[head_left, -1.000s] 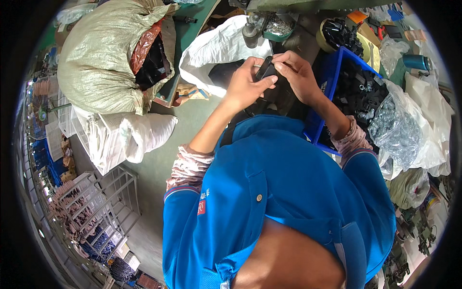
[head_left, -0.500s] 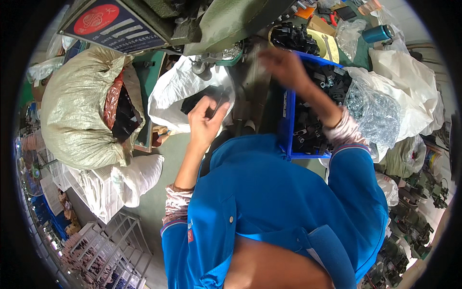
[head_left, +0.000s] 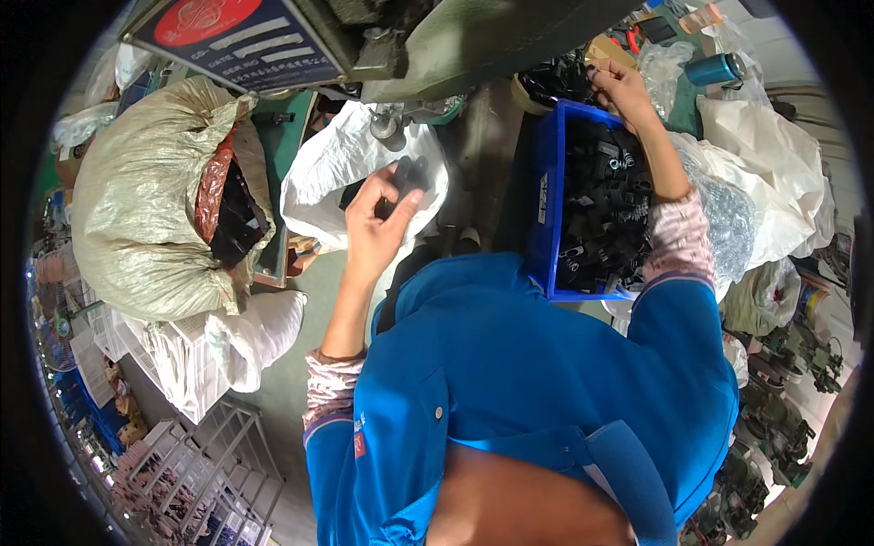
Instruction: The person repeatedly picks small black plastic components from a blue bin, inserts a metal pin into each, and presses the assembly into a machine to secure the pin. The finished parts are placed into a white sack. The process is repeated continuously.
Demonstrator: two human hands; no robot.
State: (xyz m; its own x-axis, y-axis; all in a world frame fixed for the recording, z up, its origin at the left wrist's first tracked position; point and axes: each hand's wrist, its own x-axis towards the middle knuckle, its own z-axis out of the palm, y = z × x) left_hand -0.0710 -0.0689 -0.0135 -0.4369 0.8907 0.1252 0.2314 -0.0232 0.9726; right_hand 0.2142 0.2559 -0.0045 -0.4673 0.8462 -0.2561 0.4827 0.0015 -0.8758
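Observation:
My left hand (head_left: 375, 223) is closed on a small dark part (head_left: 414, 175), whose exact kind I cannot make out. It is above the mouth of a white woven sack (head_left: 319, 177) with dark contents. My right hand (head_left: 626, 94) reaches to the far right, over the far end of a blue crate (head_left: 543, 209). Its fingers are pinched beside a heap of black parts (head_left: 557, 80); what they hold, if anything, is too small to name. Black pieces (head_left: 596, 223) and some metal springs (head_left: 622, 162) lie in the crate.
A green machine (head_left: 492, 45) with a sign plate (head_left: 246, 45) rises ahead. At left bulges a large open sack (head_left: 146, 200). Clear plastic bags (head_left: 724, 214) and white sacking (head_left: 765, 164) stand right of the crate. A teal flask (head_left: 715, 69) lies at the far right.
My right hand has swung right, from near the machine to the heap of black parts. My left hand has stayed over the white sack, turning so the dark part shows more.

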